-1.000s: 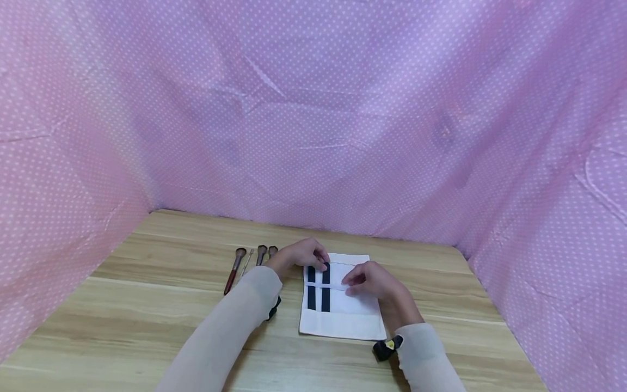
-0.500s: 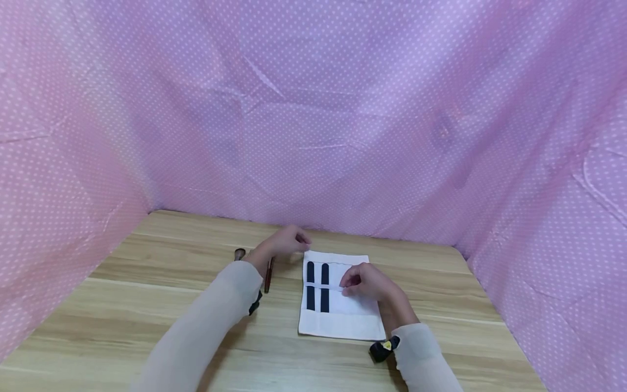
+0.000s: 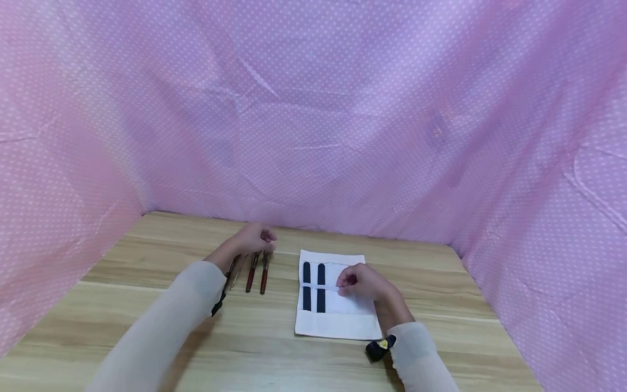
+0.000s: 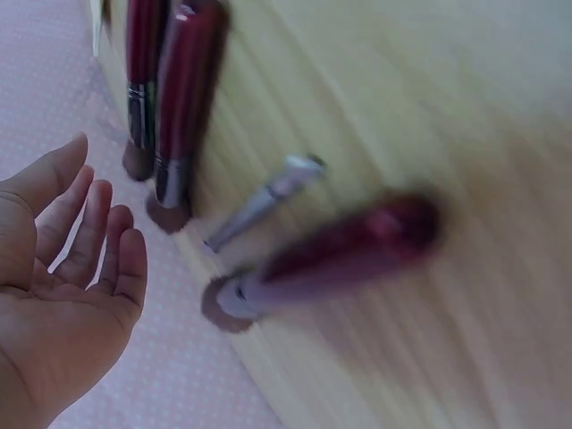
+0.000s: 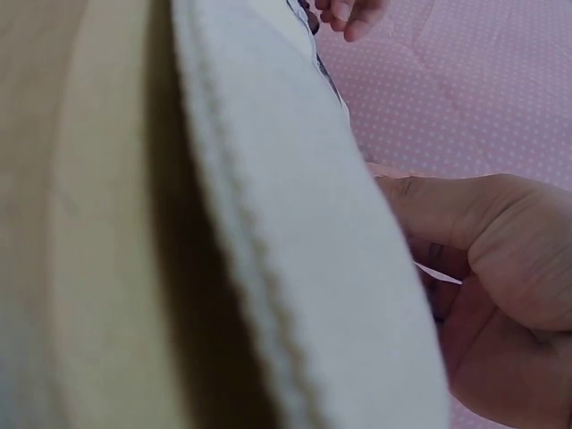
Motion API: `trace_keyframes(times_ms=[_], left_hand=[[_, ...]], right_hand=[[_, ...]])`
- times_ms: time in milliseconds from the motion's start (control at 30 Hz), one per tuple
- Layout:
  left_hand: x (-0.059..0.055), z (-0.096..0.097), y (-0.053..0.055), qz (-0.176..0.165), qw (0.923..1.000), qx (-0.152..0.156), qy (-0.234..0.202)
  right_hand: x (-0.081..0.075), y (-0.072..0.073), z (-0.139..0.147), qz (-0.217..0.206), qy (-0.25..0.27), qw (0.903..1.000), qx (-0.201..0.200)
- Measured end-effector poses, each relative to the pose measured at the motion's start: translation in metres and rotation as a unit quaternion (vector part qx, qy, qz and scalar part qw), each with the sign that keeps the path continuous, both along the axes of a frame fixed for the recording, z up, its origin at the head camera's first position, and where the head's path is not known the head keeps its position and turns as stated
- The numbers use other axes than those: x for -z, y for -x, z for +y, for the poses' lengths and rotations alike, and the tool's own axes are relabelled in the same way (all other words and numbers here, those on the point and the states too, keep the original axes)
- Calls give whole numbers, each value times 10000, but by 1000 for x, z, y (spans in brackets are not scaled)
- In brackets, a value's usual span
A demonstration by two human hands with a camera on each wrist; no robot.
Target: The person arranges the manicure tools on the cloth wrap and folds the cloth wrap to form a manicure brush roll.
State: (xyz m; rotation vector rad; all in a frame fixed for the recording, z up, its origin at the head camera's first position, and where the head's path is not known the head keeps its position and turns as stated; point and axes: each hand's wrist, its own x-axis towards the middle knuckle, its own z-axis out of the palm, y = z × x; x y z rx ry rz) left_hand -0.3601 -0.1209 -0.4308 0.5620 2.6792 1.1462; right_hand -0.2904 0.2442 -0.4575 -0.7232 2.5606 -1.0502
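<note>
My left hand (image 3: 252, 238) is over the brush ends at the left, fingers loosely bent and nothing in them. Below it lie makeup brushes with dark red handles (image 3: 264, 277) and a thin silvery tool (image 4: 264, 201). A white cloth brush roll (image 3: 338, 325) lies flat to the right. Two flat black strips with rounded tops (image 3: 321, 300) pass under its white elastic band (image 3: 312, 286), their lower ends in the pocket. At this band my right hand (image 3: 364, 280) pinches with thumb and forefinger; the roll's edge hides those fingertips in the right wrist view.
Everything lies on a wood-grain table (image 3: 274, 359). Pink dotted cloth (image 3: 303, 109) hangs behind and along both sides. A black wrist camera (image 3: 378, 349) sits under my right wrist, close to the roll's near corner.
My left hand has let go at the black strip, leaving it in the roll, and moved left to above the brushes. The right hand has stayed at the band, its fingertips drawn closer together.
</note>
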Motion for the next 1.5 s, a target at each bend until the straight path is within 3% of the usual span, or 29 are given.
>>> trace_keyframes(times_ms=[133, 300, 433, 600, 700, 867, 1167, 1500], left_hand=[[2, -9, -6, 157, 9996, 214, -48], [3, -13, -18, 215, 9985, 468, 210], [4, -13, -26, 140, 9980, 482, 388], [7, -5, -30, 353, 9967, 449, 585], [9, 2, -31, 476, 9958, 522, 589], [15, 15, -32, 393, 9965, 618, 392], [18, 26, -33, 258, 9981, 498, 255], [20, 35, -32, 161, 9983, 373, 424]], right_hand=[[1, 1, -2, -81, 42, 9999, 50], [1, 2, -2, -146, 54, 9998, 75], [1, 2, -2, -176, 38, 9998, 104], [0, 1, -1, -158, -18, 9998, 95], [-1, 0, -1, -139, -39, 9999, 81], [-2, -1, -1, -142, 9, 9999, 56], [-1, 0, -2, -182, 87, 9998, 84], [1, 0, -4, -171, 54, 9997, 175]])
